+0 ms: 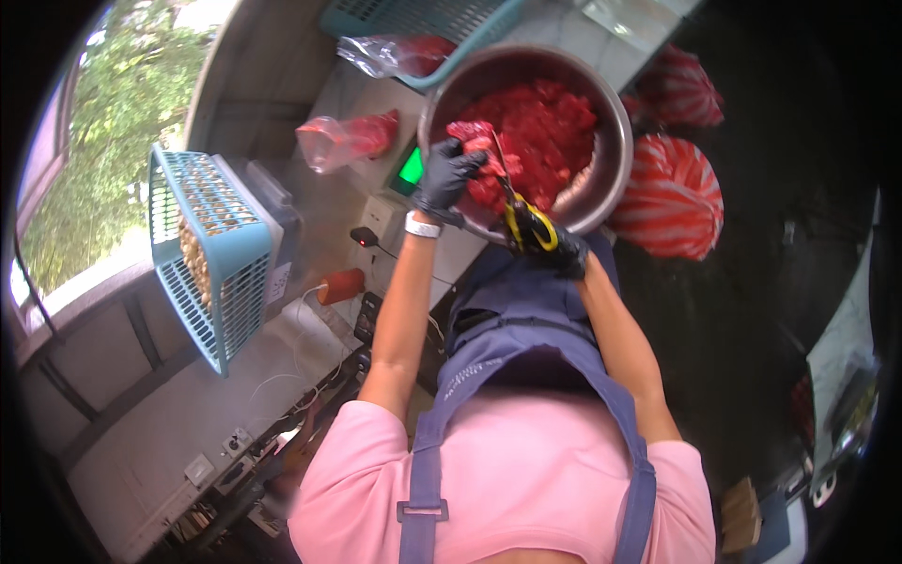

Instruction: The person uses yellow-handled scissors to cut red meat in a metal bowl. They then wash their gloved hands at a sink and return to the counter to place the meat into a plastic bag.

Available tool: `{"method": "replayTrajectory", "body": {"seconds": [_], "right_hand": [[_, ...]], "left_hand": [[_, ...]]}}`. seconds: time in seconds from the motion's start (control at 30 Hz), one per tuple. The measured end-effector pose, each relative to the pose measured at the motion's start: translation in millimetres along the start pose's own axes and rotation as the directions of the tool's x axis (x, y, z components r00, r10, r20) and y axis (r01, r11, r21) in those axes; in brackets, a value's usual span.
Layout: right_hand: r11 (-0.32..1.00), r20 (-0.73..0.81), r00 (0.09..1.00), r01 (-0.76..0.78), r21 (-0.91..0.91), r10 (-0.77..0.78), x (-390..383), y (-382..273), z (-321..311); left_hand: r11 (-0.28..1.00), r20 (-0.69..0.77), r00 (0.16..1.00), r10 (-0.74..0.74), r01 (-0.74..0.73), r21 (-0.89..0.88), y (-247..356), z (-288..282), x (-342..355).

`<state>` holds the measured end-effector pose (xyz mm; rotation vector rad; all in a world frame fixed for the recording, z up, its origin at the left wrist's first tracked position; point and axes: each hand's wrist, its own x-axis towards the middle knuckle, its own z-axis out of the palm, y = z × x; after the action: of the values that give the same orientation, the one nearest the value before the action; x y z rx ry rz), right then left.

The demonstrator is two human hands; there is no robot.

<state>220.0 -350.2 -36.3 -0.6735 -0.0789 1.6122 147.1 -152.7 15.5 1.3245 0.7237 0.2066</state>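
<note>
A large steel bowl (615,141) holds a heap of chopped red meat (540,127). My left hand (449,176) wears a black glove and is closed on a piece of raw red meat (470,133) over the bowl's left side. My right hand (562,252), also in a black glove, is closed on scissors (534,221) with black and yellow handles at the bowl's near rim. The scissor blades point up at the piece of meat, touching it or very close to it.
Left are a blue basket (225,291) of small tan items and a clear red-filled bag (343,141). A green-lit display (411,169) is beside the bowl. Behind are another basket (413,19) and a bag (399,54); red-striped bags (665,195) lie at the right.
</note>
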Motion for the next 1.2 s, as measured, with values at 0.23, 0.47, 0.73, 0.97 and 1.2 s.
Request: {"method": "replayTrajectory", "body": {"seconds": [0.23,0.47,0.73,0.97,1.2], "right_hand": [[0.994,0.228,0.973,0.047,-0.094,-0.024,-4,-18,14],[0.991,-0.013,0.997,0.074,-0.107,-0.076,10,12,0],[0.967,-0.270,0.961,-0.004,-0.254,-0.067,-1,-7,30],[0.686,-0.411,0.880,-0.146,-0.712,-0.239,0,-13,42],[0.705,-0.268,0.944,-0.057,-0.707,-0.193,2,1,29]], "left_hand": [[0.966,-0.010,1.000,0.021,-0.018,0.260,15,-2,-13],[0.943,0.010,0.999,0.047,-0.047,0.331,14,2,-13],[0.997,-0.091,0.995,0.043,-0.037,0.068,10,7,-14],[0.999,-0.143,0.990,-0.019,0.014,-0.037,5,16,-18],[0.995,-0.114,0.993,0.026,-0.036,-0.090,-4,10,-13]]}}
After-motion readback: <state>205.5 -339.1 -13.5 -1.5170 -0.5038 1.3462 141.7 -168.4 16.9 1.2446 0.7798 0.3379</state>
